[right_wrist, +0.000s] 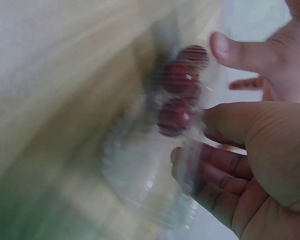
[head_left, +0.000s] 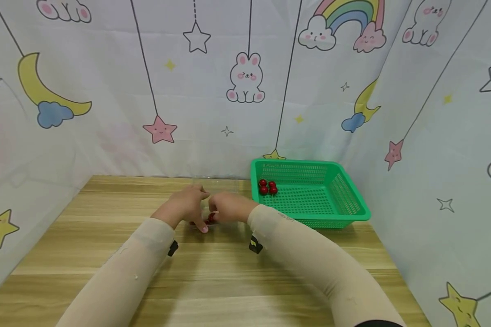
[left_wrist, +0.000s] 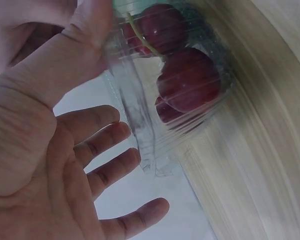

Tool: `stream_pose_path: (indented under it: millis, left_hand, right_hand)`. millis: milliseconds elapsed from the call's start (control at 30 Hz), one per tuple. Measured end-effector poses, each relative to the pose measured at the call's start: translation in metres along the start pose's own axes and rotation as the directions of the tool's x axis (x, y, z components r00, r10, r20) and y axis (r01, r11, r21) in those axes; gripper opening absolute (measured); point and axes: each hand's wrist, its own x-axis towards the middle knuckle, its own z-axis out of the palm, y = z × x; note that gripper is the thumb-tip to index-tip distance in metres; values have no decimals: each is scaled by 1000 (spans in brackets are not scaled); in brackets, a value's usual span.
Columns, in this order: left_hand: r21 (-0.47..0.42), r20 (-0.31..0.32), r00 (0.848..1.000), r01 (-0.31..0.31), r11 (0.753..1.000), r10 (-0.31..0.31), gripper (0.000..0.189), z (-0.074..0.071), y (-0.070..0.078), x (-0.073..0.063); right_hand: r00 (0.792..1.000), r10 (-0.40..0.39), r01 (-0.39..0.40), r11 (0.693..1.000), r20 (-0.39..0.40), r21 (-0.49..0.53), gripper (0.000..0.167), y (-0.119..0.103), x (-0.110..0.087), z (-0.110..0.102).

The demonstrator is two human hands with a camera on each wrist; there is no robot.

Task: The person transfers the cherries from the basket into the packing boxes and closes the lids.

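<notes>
The box is thin clear plastic, its smooth, glossy walls pressed into fine ridges that catch the light. Inside, the dark red fruits have taut, smooth skins with small bright highlights; a thin stem looks duller. The basket is green moulded plastic, perforated, with a smooth, faintly shiny rim. The counter shows a streaked wood-grain surface with a soft sheen. Matt, stretchy-looking cloth makes the sleeves; the printed backdrop resembles smooth, lightly creased fabric.
</notes>
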Motion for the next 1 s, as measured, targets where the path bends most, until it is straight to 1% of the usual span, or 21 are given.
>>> stream_pose_path:
  millis: [100, 200, 267, 333, 467, 633, 700, 767, 833, 933, 1000]
  left_hand:
    - [-7, 6, 1000, 3, 1000, -3, 123, -1, -1, 1]
    - [-8, 15, 1000, 13, 1000, -12, 124, -1, -2, 3]
    - [-2, 19, 1000, 16, 1000, -16, 125, -1, -3, 4]
    - [0, 23, 1000, 18, 1000, -18, 125, -1, -3, 5]
    - [-8, 24, 1000, 17, 1000, -17, 125, -1, -2, 5]
    - [-4, 18, 1000, 11, 1000, -11, 125, 0, -2, 5]
    - [-2, 17, 1000, 7, 1000, -7, 125, 0, -2, 5]
    - [-7, 17, 1000, 6, 1000, -6, 124, 0, -1, 5]
    - [-10, 18, 1000, 5, 1000, -5, 124, 0, -1, 4]
    - [-16, 20, 1000, 10, 1000, -10, 123, -1, 0, 3]
    - [-12, 22, 1000, 9, 1000, -8, 123, -2, 0, 3]
  right_hand:
    - [1000, 25, -25, 999, 15, 29, 26, 4, -4, -10]
    - [999, 39, -40, 997, 11, 61, 29, 8, -10, -25]
    - [999, 44, -43, 995, -4, 85, 29, 12, -15, -36]
    - [998, 65, -62, 991, -25, 117, 28, 17, -23, -48]
    - [987, 144, -129, 977, -78, 171, 25, 37, -39, -67]
    - [958, 255, -227, 954, -133, 194, 26, 71, -58, -85]
    - [946, 292, -261, 943, -137, 208, 26, 88, -64, -88]
    - [939, 317, -285, 933, -130, 219, 29, 105, -70, -89]
    - [939, 327, -295, 926, -111, 234, 32, 124, -73, -88]
    - [943, 323, -297, 924, -76, 242, 38, 150, -76, -83]
    - [944, 326, -306, 922, -52, 238, 39, 165, -77, -79]
